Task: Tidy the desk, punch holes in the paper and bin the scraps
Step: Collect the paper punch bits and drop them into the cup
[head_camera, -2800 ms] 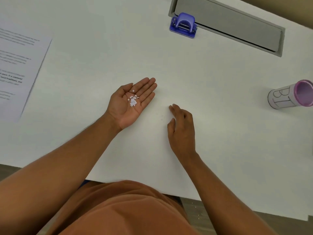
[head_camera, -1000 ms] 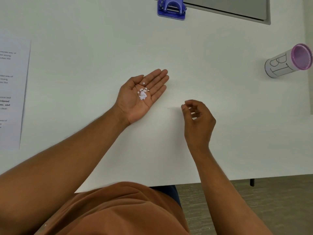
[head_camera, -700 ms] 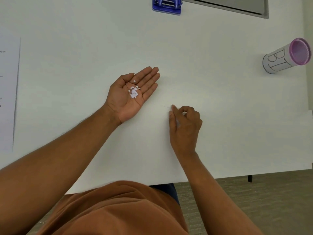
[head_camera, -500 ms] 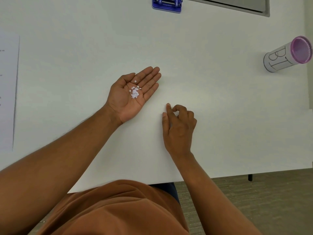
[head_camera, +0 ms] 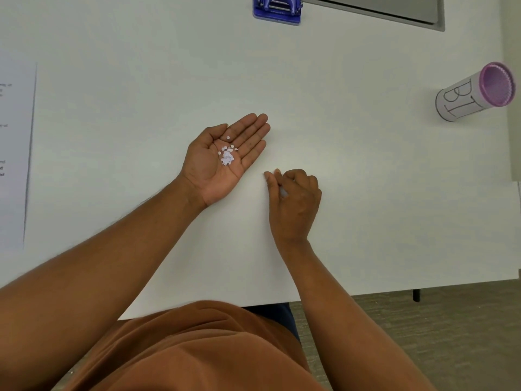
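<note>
A white tabletop (head_camera: 366,193) fills the view, its near edge giving way to grey floor at lower right. A printed paper (head_camera: 14,153) lies at the far left edge; a paper-wrapped cup with a pink rim (head_camera: 473,93) stands at the right, marked as the bin, well apart from both hands. A blue hole punch (head_camera: 277,9) sits at the top edge. The left hand (head_camera: 222,159) lies palm up, fingers spread flat, cupping a small heap of white punched scraps (head_camera: 227,155). The right hand (head_camera: 293,198), lifted off the surface a second ago, has come down just beside the left, fingertips (head_camera: 270,176) pinched together against the tabletop; any scrap between them is too small to tell. Judged: stray confetti is nearly gathered, binning remains.
</note>
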Available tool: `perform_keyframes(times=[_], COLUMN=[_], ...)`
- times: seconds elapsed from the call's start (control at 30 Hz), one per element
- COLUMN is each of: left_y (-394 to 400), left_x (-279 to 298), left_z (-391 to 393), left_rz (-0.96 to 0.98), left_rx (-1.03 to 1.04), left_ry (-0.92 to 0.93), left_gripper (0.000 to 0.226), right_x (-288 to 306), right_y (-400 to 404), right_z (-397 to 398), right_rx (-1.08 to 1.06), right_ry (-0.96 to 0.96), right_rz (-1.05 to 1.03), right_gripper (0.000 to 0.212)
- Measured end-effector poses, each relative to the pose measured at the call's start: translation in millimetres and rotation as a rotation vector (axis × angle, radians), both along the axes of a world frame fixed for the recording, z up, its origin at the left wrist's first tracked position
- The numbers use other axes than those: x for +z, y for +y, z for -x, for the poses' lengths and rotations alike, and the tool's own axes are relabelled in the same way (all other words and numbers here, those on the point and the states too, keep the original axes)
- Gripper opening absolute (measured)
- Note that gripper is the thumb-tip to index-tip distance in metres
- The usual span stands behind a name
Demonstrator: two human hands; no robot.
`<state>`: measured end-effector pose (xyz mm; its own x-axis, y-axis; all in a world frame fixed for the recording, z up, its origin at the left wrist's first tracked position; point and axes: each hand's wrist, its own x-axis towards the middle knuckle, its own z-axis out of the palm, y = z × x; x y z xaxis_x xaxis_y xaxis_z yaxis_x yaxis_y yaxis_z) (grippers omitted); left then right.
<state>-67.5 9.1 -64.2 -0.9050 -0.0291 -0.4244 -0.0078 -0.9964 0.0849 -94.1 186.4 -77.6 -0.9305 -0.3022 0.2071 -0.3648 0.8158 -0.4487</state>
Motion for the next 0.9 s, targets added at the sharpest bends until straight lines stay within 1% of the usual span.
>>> perform_keyframes(times=[0.07,0.17,0.4,0.5,0.57,0.63,0.73,0.8,0.9], left_y=[0.2,1.0,4.7,5.6,6.8,9.4,15.6,20.8,25.6], left_x=[-0.4,-0.6,-0.1,0.7,1.7,2.2,2.8,3.6,5.3], left_z=[-0.9,-2.4,-2.5,-0.7,0.7,1.8,2.3,2.2,1.8], left_rz=[-0.002,-0.008,-0.007,-0.005,-0.003,-0.005,-0.009,-0.012,-0.026], left_rx=[-0.001,0.001,-0.011,-0.007,-0.004,-0.006,-0.015,-0.027,-0.039], left_ry=[0.0,0.001,0.002,-0.008,-0.014,-0.023,-0.024,-0.026,-0.033], left_gripper=[0.051,0.051,0.051,0.051,0.051,0.051,0.051,0.051,0.052], right_x=[0.9,2.6,4.2,6.1,10.9,20.9,36.9,42.5,47.0], right_y=[-3.0,-6.2,-8.9,-7.7,-6.1,-7.1,-17.4,-25.5,-32.3], right_z=[0.1,0.1,4.4,9.5,10.9,7.0,-8.4,-19.3,-26.6], right_rx=[-0.026,-0.007,0.082,0.076,0.042,0.038,0.173,0.256,0.269], right_ry=[-0.011,0.0,0.069,-0.007,-0.099,-0.134,-0.141,-0.165,-0.161], right_rz=[0.033,0.042,0.013,0.016,0.089,0.181,0.269,0.26,0.235], right_gripper=[0.021,0.023,0.016,0.01,0.009,0.009,0.009,0.01,0.015])
